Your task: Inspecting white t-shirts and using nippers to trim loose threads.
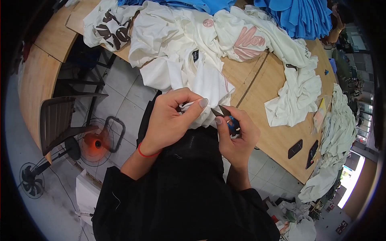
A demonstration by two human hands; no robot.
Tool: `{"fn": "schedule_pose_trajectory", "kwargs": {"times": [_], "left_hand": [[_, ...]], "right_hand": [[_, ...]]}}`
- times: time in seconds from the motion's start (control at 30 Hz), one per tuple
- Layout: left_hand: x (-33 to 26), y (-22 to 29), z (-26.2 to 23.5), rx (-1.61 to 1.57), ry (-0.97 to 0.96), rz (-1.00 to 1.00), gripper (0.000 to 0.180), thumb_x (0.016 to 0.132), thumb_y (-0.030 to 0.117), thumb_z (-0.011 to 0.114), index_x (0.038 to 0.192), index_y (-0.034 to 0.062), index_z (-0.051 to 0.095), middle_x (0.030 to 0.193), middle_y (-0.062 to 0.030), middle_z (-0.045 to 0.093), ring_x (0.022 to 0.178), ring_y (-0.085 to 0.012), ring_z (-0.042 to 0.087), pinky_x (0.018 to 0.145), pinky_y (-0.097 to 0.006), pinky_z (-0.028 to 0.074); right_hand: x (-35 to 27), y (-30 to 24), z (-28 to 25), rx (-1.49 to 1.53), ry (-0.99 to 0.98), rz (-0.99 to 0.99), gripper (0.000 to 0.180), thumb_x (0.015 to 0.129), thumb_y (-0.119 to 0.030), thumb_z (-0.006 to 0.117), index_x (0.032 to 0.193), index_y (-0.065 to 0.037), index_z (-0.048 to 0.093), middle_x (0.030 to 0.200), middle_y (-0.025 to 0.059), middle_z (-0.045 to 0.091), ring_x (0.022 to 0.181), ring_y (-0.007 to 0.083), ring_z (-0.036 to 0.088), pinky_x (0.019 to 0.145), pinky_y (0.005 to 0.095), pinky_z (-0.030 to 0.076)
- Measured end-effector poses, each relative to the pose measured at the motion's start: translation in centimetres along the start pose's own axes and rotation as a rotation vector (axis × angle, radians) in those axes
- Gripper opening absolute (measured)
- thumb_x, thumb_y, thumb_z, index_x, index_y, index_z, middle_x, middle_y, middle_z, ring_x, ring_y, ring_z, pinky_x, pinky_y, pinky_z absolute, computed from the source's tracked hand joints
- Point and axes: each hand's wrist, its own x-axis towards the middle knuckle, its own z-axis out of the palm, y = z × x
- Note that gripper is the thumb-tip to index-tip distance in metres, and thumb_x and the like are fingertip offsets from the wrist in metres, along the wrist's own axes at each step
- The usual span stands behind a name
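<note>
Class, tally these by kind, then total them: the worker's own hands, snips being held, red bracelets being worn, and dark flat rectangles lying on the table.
Hands (left hand, right hand): 2
Snips: 1
Red bracelet: 1
Dark flat rectangles: 2
Total: 6

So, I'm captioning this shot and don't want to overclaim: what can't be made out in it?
All in the head view:
- Snips: the right hand hides much of the handle; the tips are too small to tell whether they touch the shirt.
- Shirt: the left hand covers part of the pinched fold.
- Blue cloth: cut off by the top edge.
</note>
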Motion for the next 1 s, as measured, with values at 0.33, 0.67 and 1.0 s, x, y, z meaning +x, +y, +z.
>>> {"fn": "schedule_pose_trajectory", "kwargs": {"times": [0.33, 0.67, 1.0], "left_hand": [[0.3, -0.1, 0.3, -0.005, -0.005, 0.028, 0.013, 0.102, 0.009, 0.078, 0.098, -0.003, 0.08, 0.078, -0.0014, 0.07, 0.07, -0.0055, 0.055, 0.063, -0.027, 0.043], [-0.2, -0.2, 0.4, -0.035, -0.022, 0.036, 0.012, 0.101, 0.008, 0.077, 0.098, -0.0031, 0.08, 0.08, -0.0009, 0.071, 0.07, -0.0055, 0.055, 0.063, -0.027, 0.043], [0.0, 0.7, 0.9, -0.051, -0.053, 0.147, 0.012, 0.102, 0.008, 0.078, 0.101, -0.0033, 0.079, 0.08, -0.0011, 0.071, 0.074, -0.0048, 0.058, 0.065, -0.026, 0.045]], "right_hand": [[0.5, -0.3, 0.1, 0.009, -0.015, 0.008, 0.028, 0.091, 0.003, 0.086, 0.118, 0.0, 0.078, 0.085, 0.0051, 0.069, 0.064, 0.0067, 0.055, 0.056, 0.0221, 0.04], [-1.2, 0.8, 0.4, 0.567, -0.022, 0.341, 0.029, 0.1, 0.0, 0.081, 0.127, 0.007, 0.072, 0.105, 0.0036, 0.074, 0.089, 0.0053, 0.063, 0.078, 0.0204, 0.05], [-3.0, 1.9, 1.1, 0.818, 0.124, 0.34, 0.03, 0.102, 0.003, 0.077, 0.13, 0.008, 0.068, 0.112, 0.0093, 0.076, 0.091, 0.0097, 0.067, 0.082, 0.025, 0.055]]}}
